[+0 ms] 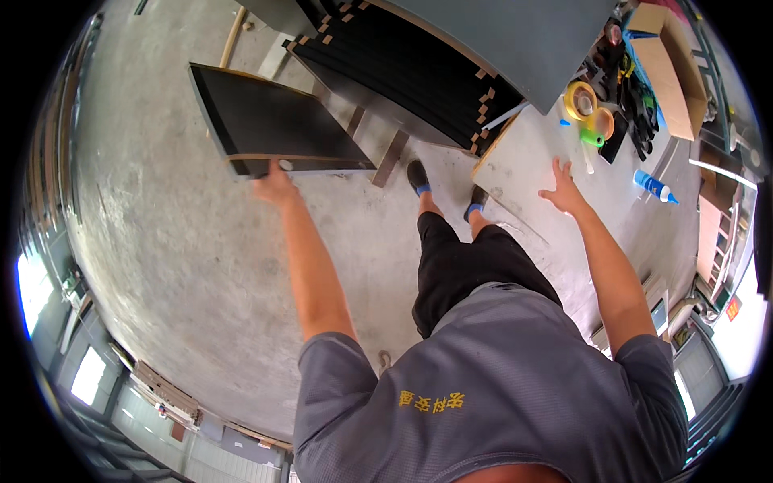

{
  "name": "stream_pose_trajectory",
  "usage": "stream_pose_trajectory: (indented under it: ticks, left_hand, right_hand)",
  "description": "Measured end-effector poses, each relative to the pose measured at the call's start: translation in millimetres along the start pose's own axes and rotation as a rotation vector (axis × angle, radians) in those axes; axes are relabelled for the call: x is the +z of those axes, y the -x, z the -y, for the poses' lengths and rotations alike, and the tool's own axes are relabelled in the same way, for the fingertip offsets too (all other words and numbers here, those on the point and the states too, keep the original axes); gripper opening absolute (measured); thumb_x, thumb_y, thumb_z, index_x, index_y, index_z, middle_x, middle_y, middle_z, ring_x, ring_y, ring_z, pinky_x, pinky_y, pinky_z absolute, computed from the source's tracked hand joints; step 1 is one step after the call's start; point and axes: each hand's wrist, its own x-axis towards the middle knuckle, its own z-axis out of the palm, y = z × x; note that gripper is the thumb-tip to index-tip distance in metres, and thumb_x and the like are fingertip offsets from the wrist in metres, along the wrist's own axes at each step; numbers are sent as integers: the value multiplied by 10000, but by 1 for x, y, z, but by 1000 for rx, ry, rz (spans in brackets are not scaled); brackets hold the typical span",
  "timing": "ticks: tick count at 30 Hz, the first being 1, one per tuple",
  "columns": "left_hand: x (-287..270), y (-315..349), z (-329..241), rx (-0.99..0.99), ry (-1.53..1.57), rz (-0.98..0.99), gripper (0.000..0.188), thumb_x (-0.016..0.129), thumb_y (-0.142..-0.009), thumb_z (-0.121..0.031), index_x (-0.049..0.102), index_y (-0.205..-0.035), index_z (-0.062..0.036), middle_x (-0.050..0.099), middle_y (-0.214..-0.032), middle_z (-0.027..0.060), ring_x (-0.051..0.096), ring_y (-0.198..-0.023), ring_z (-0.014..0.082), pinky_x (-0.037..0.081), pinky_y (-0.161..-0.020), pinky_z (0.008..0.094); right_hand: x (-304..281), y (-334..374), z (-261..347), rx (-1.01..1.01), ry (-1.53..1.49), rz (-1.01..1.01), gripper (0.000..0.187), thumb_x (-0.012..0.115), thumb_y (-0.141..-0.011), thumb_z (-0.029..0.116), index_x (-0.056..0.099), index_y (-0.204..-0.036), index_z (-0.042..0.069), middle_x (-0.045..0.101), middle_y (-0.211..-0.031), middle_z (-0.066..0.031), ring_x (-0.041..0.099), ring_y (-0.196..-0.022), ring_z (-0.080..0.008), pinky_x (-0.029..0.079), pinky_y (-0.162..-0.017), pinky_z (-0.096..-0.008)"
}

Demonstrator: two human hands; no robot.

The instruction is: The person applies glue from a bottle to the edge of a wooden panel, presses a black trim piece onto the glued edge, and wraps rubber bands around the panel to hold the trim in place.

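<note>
The left hand, closed on only the dark panel's near edge, could let it tip; the right hand spreads empty.

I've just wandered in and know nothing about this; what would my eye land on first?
Probably the dark panel at upper left, its near edge in the person's left hand. Next comes the stack of black pieces at top centre. At upper right, a yellow tape roll and blue bottle stand out, the open right hand left of the bottle.
</note>
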Motion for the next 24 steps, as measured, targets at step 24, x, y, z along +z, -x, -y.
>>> stream_pose_trajectory:
  ticks: [24]
  left_hand:
    - [117,327,110,-111,-171,311,432,684,-947,-305,643,-1167,65,676,-1189,231,657,-1060,367,518,-887,437]
  right_hand:
    - [-4,31,41,-195,-70,-345,809,723,-848,214,311,-1529,69,248,-1568,-336,345,-1420,-479,327,-1166,-486]
